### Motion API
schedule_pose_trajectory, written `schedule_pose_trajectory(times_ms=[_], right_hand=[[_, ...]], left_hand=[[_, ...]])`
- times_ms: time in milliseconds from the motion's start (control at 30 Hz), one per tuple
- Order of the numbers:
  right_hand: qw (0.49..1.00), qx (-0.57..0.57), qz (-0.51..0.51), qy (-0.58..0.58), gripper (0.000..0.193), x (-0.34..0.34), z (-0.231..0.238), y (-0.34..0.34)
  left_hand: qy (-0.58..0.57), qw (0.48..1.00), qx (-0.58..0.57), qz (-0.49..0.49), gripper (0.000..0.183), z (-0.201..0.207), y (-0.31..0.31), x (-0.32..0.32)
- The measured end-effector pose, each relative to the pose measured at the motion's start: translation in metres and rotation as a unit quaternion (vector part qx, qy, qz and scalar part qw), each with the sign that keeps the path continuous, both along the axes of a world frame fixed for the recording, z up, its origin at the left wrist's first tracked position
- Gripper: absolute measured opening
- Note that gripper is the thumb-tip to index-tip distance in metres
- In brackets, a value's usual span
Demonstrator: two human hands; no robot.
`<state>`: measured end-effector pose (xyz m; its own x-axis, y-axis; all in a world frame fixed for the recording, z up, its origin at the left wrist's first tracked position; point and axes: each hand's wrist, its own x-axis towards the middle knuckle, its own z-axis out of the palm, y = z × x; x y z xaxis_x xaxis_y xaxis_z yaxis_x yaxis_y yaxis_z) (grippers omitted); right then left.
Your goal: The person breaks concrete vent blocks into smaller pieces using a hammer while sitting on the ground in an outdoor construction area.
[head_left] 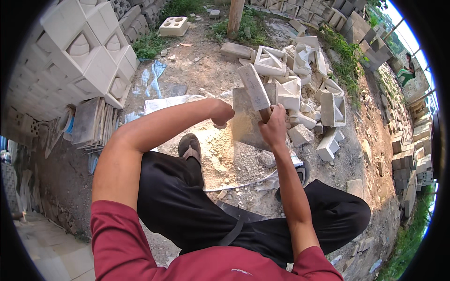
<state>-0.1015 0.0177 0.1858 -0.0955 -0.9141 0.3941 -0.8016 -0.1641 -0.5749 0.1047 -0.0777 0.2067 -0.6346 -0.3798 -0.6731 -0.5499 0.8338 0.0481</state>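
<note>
My right hand is closed around the short wooden handle of a hammer. The long, pale grey block head is raised, tilting up and away from me. My left hand is closed at the left edge of a flat grey slab, with its fingertips pointing down. What those fingers hold, if anything, is hidden. Blurred yellowish dust hangs between the left hand and the slab. Crushed pale rubble is spread over a sheet between my sandalled feet.
Broken hollow blocks lie heaped beyond the slab on the right. Stacked patterned blocks rise at the left, with leaning boards below them. A wooden post stands at the back. A person in green is far right.
</note>
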Motion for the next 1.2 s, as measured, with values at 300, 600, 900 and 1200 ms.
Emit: schedule_pose_trajectory(times_ms=[300,600,900,1200], right_hand=[[0.996,0.058,0.02,-0.065,0.046,-0.001,0.019,-0.001],[0.993,0.002,0.065,-0.094,0.044,-0.022,0.002,-0.009],[0.988,0.035,0.07,-0.13,0.035,-0.025,0.009,-0.009],[0.978,0.068,0.082,-0.179,0.04,-0.02,0.013,-0.003]], left_hand=[[0.019,1.0,0.02,-0.008,0.03,-0.012,0.0,0.002],[0.029,0.999,0.034,-0.008,0.032,-0.017,-0.009,-0.015],[0.396,0.884,0.037,0.246,0.03,0.007,-0.05,0.026],[0.551,0.525,0.217,0.611,0.033,0.007,-0.051,-0.014]])
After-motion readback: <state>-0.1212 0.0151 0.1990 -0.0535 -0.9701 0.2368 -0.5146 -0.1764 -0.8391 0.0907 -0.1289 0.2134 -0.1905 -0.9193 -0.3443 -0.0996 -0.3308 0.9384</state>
